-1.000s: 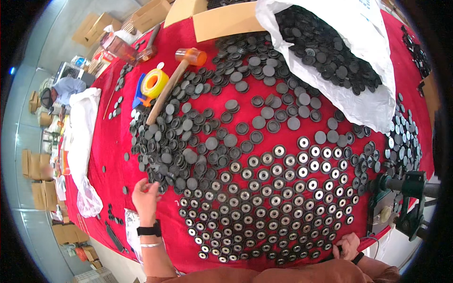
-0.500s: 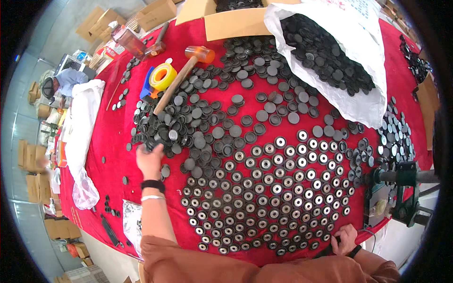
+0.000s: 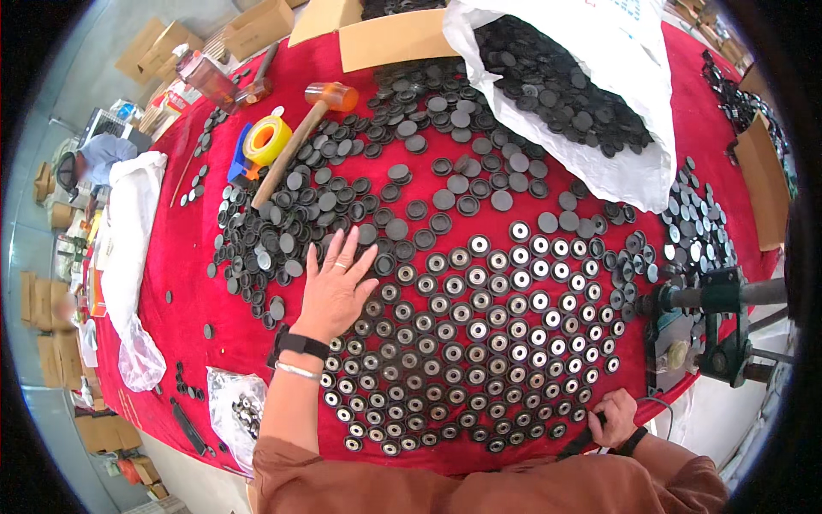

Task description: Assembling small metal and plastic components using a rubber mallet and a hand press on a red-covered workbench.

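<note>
While her left hand [image 3: 336, 287] lies spread flat on the black caps [image 3: 467, 343], a sweep toward three o'clock could scatter the rows; right hand [image 3: 613, 418] grips a dark handle [image 3: 582, 441].

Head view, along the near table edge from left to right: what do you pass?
Clear plastic bag of small parts → left hand flat on the discs → rows of black ringed discs → right hand at the table edge → green clamped press tool.

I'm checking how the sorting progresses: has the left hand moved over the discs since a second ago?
Yes. The left hand has moved from the table's near edge up the red cloth toward the mallet, now flat on the black discs.
</note>
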The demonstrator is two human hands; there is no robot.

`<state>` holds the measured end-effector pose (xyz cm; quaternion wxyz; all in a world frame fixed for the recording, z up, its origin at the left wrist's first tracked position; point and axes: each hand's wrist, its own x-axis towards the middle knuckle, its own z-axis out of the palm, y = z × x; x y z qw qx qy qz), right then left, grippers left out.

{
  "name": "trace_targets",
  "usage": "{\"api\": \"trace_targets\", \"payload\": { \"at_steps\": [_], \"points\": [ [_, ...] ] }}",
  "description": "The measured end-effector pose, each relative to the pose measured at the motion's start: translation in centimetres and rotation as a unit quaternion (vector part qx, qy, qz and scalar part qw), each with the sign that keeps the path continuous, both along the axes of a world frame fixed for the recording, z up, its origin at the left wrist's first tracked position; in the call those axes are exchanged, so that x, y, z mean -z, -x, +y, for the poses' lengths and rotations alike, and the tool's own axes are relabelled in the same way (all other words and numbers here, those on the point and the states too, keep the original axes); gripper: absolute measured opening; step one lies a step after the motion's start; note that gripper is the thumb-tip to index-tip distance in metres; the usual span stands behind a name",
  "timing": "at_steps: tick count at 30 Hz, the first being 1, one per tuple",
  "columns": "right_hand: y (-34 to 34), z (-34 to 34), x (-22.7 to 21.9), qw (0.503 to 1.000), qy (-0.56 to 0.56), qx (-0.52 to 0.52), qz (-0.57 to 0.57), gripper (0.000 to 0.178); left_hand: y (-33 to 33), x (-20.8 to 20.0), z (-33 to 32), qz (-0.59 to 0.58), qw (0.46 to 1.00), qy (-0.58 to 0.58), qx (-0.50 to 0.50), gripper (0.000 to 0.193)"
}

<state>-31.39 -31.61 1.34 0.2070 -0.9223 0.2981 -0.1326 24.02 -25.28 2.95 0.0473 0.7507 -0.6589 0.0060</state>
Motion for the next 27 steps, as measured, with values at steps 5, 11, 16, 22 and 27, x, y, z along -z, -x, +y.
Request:
{"api": "trace_targets", "payload": {
  "at_steps": [5,11,16,22,27],
  "points": [
    [-0.3,-0.1,-0.3,1.000,0.007,-0.005,-0.008,0.022,-3.9,0.4,0.5,-0.137,0.988,-0.055,-0.039,0.049],
    [-0.5,-0.2,-0.3,1.000,-0.001,-0.002,-0.014,0.022,-8.2,-1.0,3.9,-0.195,0.949,-0.018,-0.246,0.048],
    [-0.4,-0.1,-0.1,1.000,-0.003,0.001,-0.014,0.021,-4.1,-2.4,4.5,0.009,0.986,0.036,-0.162,0.047],
    [-0.4,-0.1,-0.2,1.000,0.004,0.001,-0.016,0.021,-2.3,-1.3,5.8,0.026,0.986,-0.035,-0.159,0.031],
    [-0.6,-0.3,-0.6,1.000,0.009,-0.004,-0.014,0.021,-3.4,-1.7,5.4,-0.105,0.946,-0.007,-0.305,0.047]
  ]
}}
